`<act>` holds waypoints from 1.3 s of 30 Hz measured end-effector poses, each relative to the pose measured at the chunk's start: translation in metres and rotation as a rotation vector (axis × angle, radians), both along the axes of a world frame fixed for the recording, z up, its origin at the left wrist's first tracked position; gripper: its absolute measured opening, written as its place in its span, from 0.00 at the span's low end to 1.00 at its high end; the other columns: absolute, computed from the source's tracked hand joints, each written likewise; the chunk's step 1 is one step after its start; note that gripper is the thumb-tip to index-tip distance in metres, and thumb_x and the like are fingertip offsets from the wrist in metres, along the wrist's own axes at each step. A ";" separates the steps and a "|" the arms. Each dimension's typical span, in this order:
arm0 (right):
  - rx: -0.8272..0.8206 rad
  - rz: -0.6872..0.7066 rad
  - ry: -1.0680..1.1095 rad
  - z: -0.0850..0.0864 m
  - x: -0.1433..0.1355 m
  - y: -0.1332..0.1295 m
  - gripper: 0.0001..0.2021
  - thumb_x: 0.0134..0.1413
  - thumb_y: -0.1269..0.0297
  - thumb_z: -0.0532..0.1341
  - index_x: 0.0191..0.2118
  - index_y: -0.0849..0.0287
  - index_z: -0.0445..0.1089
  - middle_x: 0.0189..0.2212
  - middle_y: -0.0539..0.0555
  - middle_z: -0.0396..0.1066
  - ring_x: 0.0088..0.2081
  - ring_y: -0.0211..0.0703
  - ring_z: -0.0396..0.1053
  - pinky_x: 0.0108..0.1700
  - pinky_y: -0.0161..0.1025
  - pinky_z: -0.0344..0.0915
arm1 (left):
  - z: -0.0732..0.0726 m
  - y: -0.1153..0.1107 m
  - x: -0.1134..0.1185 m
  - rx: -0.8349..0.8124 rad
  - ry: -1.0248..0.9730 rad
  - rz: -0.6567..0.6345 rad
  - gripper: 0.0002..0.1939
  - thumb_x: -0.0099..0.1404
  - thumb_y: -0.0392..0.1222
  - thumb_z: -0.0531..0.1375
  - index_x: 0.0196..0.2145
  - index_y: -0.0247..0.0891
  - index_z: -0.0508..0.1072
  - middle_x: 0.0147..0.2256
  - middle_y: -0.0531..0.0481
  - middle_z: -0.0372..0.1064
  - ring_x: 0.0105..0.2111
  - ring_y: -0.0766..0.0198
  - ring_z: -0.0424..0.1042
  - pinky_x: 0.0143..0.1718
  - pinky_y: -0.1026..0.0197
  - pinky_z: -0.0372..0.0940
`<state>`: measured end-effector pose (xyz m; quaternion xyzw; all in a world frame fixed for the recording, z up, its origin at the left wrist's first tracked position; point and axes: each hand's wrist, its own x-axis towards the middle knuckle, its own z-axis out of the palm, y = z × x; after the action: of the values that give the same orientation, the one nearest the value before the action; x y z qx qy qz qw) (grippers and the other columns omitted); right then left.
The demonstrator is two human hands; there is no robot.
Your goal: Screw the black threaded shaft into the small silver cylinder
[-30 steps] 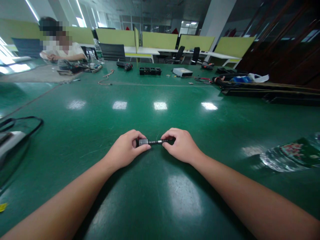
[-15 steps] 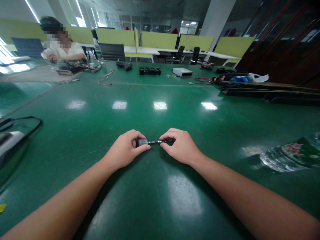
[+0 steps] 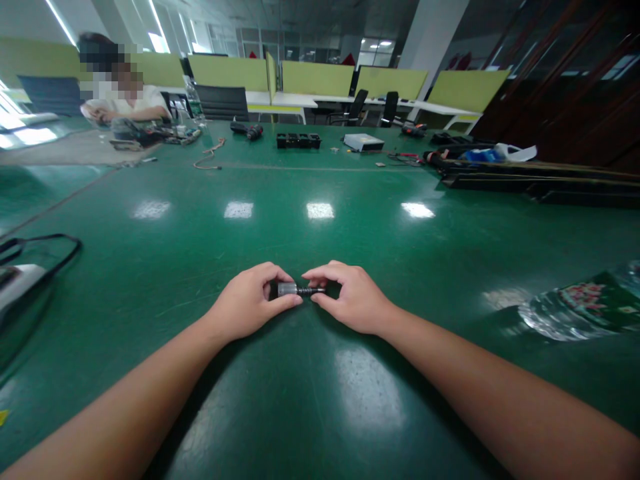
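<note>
Closer to my left hand (image 3: pixel 247 299) than half a second ago, my right hand (image 3: pixel 356 300) has shifted, and the dark coil (image 3: pixel 303 291) now sits just beside the silver cylinder (image 3: pixel 287 289). My left fingers hold that cylinder over the tabletop (image 3: pixel 300 400); my right fingers stand parted, the thin rod (image 3: pixel 319 291) between them.

Table (image 3: pixel 280 233): grn, wht glare patches
Cylinder (image 3: pixel 287 289): silver-gry
Coiled rod (image 3: pixel 305 291): blk/dk gry, ridged stripes
Bottle label (image 3: pixel 590 298): dk grn w/ red + wht print
Partitions (image 3: pixel 317 78): yel-grn
Desks (image 3: pixel 295 100): wht
Scrap (image 3: pixel 3 417): yel
Flat box (image 3: pixel 363 141): lt gry top
</note>
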<state>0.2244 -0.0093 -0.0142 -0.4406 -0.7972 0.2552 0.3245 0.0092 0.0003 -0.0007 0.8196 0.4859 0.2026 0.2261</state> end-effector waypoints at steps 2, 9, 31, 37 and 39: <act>0.013 0.011 -0.015 0.000 0.000 0.000 0.15 0.48 0.76 0.63 0.44 0.57 0.74 0.34 0.52 0.75 0.36 0.39 0.70 0.42 0.39 0.66 | 0.000 0.000 0.000 -0.001 0.007 -0.007 0.19 0.58 0.57 0.63 0.38 0.39 0.75 0.27 0.53 0.67 0.26 0.65 0.63 0.27 0.64 0.56; 0.038 0.041 -0.069 0.001 -0.001 0.000 0.11 0.49 0.75 0.63 0.40 0.57 0.75 0.33 0.51 0.75 0.36 0.40 0.68 0.41 0.39 0.64 | 0.002 -0.002 -0.001 0.011 0.031 -0.035 0.20 0.55 0.56 0.65 0.41 0.40 0.75 0.29 0.53 0.68 0.27 0.64 0.65 0.28 0.63 0.56; 0.062 0.099 -0.125 0.001 -0.001 0.001 0.07 0.56 0.67 0.62 0.40 0.57 0.76 0.34 0.52 0.75 0.37 0.41 0.68 0.41 0.39 0.62 | -0.001 -0.001 0.000 0.007 0.014 -0.033 0.17 0.57 0.56 0.64 0.37 0.40 0.75 0.27 0.54 0.66 0.26 0.65 0.63 0.27 0.64 0.54; 0.055 0.075 -0.111 0.000 -0.001 0.002 0.06 0.53 0.69 0.64 0.38 0.58 0.76 0.32 0.51 0.74 0.36 0.40 0.67 0.40 0.38 0.61 | -0.001 -0.001 0.000 -0.005 0.032 -0.022 0.18 0.57 0.56 0.64 0.38 0.41 0.75 0.28 0.54 0.66 0.27 0.64 0.63 0.28 0.63 0.54; 0.048 0.074 -0.106 0.000 -0.001 0.002 0.05 0.53 0.69 0.64 0.37 0.58 0.76 0.32 0.51 0.74 0.36 0.40 0.67 0.40 0.38 0.61 | -0.001 -0.001 0.000 -0.009 0.037 -0.017 0.17 0.57 0.56 0.64 0.38 0.41 0.75 0.28 0.54 0.67 0.27 0.64 0.63 0.28 0.63 0.54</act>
<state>0.2235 -0.0068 -0.0139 -0.4158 -0.8349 0.2239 0.2825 0.0090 -0.0003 -0.0021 0.8262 0.4839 0.1833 0.2227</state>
